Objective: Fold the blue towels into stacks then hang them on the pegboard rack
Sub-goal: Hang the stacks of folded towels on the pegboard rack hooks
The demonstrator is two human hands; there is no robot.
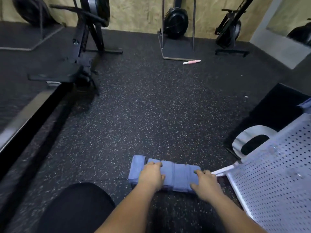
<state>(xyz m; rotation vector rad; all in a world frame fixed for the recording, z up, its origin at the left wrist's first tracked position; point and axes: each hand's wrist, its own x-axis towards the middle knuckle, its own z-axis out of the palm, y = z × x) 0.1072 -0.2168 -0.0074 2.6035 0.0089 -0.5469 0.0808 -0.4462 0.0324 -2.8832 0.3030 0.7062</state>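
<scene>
- Step in hand: gathering. The blue towels (179, 176) lie folded in a tight row on the floor (134, 106), near you and just right of centre, so the folding looks finished.
- Grip: your left hand (152, 175) curls its fingers over the row's far edge. Your right hand (206, 183) clasps the right end, thumb on the near side. Both are grasping towels.
- Next move, as I judge it: squeeze the row together, lift it as one block and carry it right to the pegboard rack (277, 174), the perforated panel just beside the towels.
- Around you: your knee (75, 207) near left, a rowing machine (84, 47) far left, a pink stick (191, 62) far off.
- In the way: the rack's corner sits close to your right hand, and one towel lies left of your left hand and may stay behind.
</scene>
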